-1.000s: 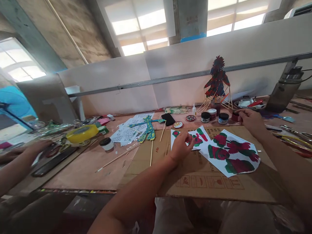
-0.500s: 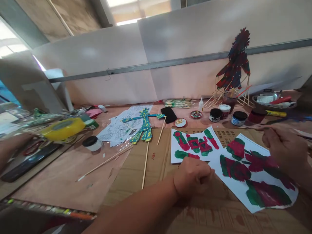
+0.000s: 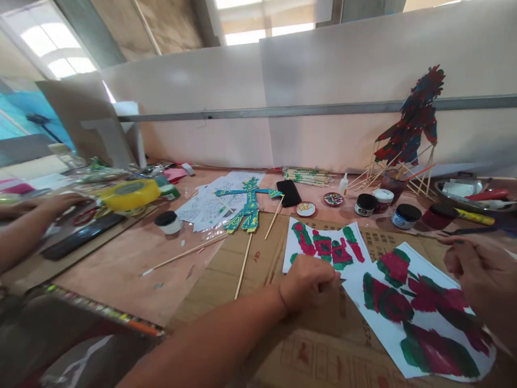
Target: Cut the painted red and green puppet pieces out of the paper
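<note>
My left hand [image 3: 309, 280] is curled into a loose fist above the lower edge of a white sheet [image 3: 287, 242] painted with red and green shapes. Whether anything is inside that fist is hidden. At the right, my right hand [image 3: 482, 267] hovers beside a larger painted sheet [image 3: 355, 285], its fingers bent and bunched; I cannot make out anything in them. A dark slender tool [image 3: 476, 230] lies just beyond its fingertips. Both sheets lie on brown cardboard [image 3: 226, 275].
Paint jars [image 3: 365, 205], bead dishes [image 3: 306, 209] and a black phone [image 3: 289, 193] stand behind the sheets. A blue paper puppet [image 3: 250, 202] on sticks lies centre-left. A dark red figure [image 3: 416, 118] stands far right. Another person's hand [image 3: 52, 207] is near yellow tape [image 3: 129, 195].
The view has swung left, so most things sit further right. My left hand remains a fist by the smaller sheet. My right hand stays bent near the larger sheet.
</note>
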A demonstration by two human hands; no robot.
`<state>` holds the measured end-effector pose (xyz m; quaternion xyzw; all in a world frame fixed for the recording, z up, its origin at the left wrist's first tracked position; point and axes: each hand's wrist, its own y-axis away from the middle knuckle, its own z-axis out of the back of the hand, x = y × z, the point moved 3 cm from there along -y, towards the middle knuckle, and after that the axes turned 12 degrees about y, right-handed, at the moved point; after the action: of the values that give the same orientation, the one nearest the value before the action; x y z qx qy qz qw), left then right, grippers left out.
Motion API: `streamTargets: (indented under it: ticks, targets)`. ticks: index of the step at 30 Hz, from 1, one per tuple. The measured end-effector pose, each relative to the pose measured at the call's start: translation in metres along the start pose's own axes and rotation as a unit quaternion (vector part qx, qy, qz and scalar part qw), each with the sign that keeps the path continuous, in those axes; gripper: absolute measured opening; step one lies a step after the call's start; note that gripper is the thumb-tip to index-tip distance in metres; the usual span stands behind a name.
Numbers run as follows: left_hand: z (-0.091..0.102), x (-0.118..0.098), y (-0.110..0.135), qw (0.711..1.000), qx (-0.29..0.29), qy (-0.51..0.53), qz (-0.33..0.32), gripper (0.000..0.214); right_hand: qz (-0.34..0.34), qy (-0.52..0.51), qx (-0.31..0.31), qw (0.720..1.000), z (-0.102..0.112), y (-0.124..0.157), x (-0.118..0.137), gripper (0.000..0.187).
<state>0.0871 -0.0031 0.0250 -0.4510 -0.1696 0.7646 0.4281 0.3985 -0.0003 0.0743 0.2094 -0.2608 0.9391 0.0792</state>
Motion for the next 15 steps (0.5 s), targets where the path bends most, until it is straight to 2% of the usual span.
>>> streamTargets:
  ticks: [2, 4, 8, 11, 15]
  targets:
    - [0.005, 0.000, -0.004, 1.000, -0.024, 0.002, 0.003, 0.046, -0.019, -0.085, -0.012, 0.996, 0.003, 0.001, 0.004, 0.035]
    - [0.006, -0.002, -0.006, 0.999, -0.039, 0.011, 0.000, 0.044, -0.004, -0.123, -0.008, 0.992, 0.004, 0.003, 0.009, 0.031]
    - [0.001, -0.005, -0.007, 1.000, -0.030, 0.001, -0.005, 0.046, 0.044, -0.130, -0.043, 0.990, 0.008, 0.001, 0.012, 0.033]
    - [-0.003, -0.004, -0.006, 1.000, -0.011, -0.014, -0.002, 0.049, 0.047, -0.126, -0.077, 0.988, 0.010, -0.004, 0.011, 0.035]
    - [0.003, -0.001, -0.009, 0.999, -0.048, 0.015, 0.016, 0.045, 0.026, -0.136, -0.105, 0.985, 0.012, -0.012, 0.007, 0.033]
